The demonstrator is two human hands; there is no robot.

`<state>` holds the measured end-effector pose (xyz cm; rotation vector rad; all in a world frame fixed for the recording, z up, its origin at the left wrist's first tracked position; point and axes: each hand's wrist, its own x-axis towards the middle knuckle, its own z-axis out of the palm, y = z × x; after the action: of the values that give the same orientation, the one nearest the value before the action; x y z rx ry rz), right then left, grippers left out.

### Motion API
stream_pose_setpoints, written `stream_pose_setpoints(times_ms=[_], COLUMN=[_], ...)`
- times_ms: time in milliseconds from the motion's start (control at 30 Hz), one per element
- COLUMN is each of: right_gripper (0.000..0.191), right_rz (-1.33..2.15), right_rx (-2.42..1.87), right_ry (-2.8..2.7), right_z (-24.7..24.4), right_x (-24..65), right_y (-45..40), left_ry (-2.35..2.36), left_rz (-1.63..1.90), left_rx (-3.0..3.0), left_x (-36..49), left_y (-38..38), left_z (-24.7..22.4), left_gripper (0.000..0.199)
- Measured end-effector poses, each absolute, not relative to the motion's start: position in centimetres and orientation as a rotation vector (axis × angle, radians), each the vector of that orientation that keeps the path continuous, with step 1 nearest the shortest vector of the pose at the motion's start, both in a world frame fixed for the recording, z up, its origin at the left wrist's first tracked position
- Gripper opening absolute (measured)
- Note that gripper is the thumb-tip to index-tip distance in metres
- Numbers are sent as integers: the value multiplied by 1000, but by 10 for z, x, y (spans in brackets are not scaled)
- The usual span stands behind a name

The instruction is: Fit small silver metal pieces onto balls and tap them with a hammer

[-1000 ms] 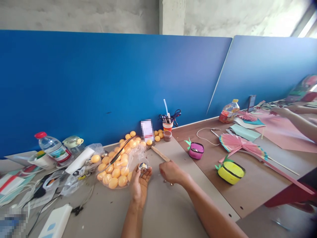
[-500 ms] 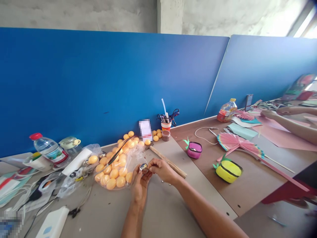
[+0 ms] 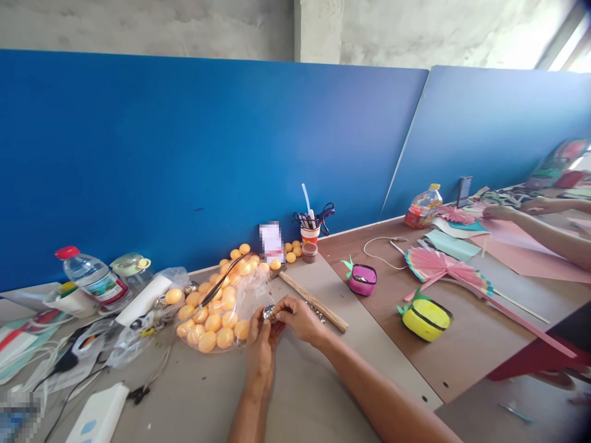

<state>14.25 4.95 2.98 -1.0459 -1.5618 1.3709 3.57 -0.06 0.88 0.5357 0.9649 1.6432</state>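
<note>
A small shiny silver ball sits in the fingertips of my left hand, which is closed around it from below. My right hand has its thumb and forefinger pinched together at the ball's right side. Whatever is between those fingertips is too small to make out. Several tiny shiny beads show just beyond my right hand, beside a bundle of thin wooden sticks. Left of my hands lies a clear plastic bag full of orange balls.
A purple pouch and a yellow pouch lie to the right, near a pink paper fan. A pen cup stands by the blue partition. Bottles, cables and a white power strip crowd the left. A co-worker's arms reach in from the right.
The silver ball has turned slightly between my fingers. Tiny beads now show above my right wrist, where before a couple showed below it. My hands have shifted only slightly.
</note>
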Motion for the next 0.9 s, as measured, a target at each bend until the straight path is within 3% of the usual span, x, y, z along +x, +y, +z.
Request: stream_pose_setpoints(times_ms=[900], right_gripper=[7], right_rz=[1467], right_rx=[-1260], right_ry=[-1665], right_z=[56], right_x=[154], right_y=[41], left_ry=[1142], left_rz=[1638], left_rx=[652], left_x=[32], left_y=[0], left_z=[4], left_gripper=[46])
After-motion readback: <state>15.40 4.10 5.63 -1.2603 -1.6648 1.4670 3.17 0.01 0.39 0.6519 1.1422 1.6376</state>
